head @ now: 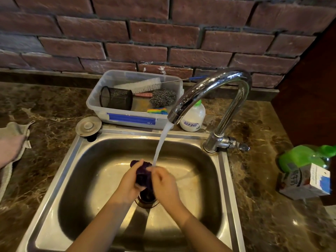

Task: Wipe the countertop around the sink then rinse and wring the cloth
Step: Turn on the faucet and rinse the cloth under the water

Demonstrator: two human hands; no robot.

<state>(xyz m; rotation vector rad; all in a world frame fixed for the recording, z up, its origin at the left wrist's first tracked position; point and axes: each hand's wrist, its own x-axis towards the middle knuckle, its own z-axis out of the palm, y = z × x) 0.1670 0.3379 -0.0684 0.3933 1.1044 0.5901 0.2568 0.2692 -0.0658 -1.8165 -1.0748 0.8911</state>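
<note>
Clearly the rinse is under way: the bunched dark purple cloth [142,174] sits squeezed between both hands over the drain of the stainless steel sink [76,160], its long axis running near to far, its far end under the white stream from the curved chrome tap [218,84]. The left hand [130,180] grips it from the left and the right hand [163,182] from the right — equally near, fingers curled round the fabric. A wringing twist would likely turn about that axis. Counted: one cloth in hand, one tap, one sink, two hands — and a single pale rag [12,140] on the brown marbled countertop [54,110] at far left.
</note>
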